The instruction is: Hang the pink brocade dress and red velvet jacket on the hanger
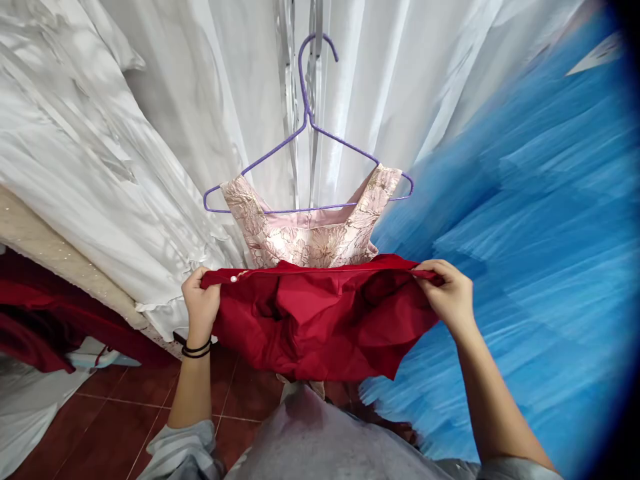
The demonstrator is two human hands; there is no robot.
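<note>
A dark red garment [330,320] is stretched sideways in front of me, its upper edge nearly level; its exact kind is unclear. My left hand [201,297] is closed on the left end of that edge, close to a small pearl-like bead. At the opposite end, my right hand [447,290] pinches the cloth between thumb and fingers. Just behind the red cloth, a pale pink dress [320,243] with a floral pattern hangs by its straps from a purple hanger [305,120]. The cloth hides the dress below its bodice.
White gowns [165,133] hang behind and to the left. A large blue tulle dress [525,247] fills the right side. At lower left, more dark red cloth [30,307] lies above the red tiled floor [130,413]. A metal pole [293,87] stands behind the hanger.
</note>
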